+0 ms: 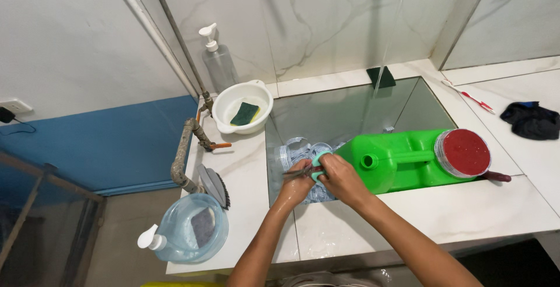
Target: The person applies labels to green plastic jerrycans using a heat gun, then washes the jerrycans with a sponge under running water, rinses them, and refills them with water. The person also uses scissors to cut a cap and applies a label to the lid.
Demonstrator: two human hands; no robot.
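Observation:
My left hand [296, 185] and my right hand [338, 179] meet over the front left corner of a sunken steel sink [350, 109]. Both grip a pair of scissors [312, 169] with teal handles and dark blades pointing left. The right hand holds the handle end, the left hand is around the blades. Right under them lies a striped blue and white cloth [300, 150] in the sink. A green plastic jerrycan [402, 158] lies on its side in the sink, touching my right hand's far side.
A white basin [224, 115] with a green sponge [245, 113] and a clear pump bottle [219, 62] stand at the back left. A scrub brush [214, 185], a blue jug [186, 231], a pipe tap [195, 135], a toothbrush [469, 95] and dark cloth [532, 119] lie around.

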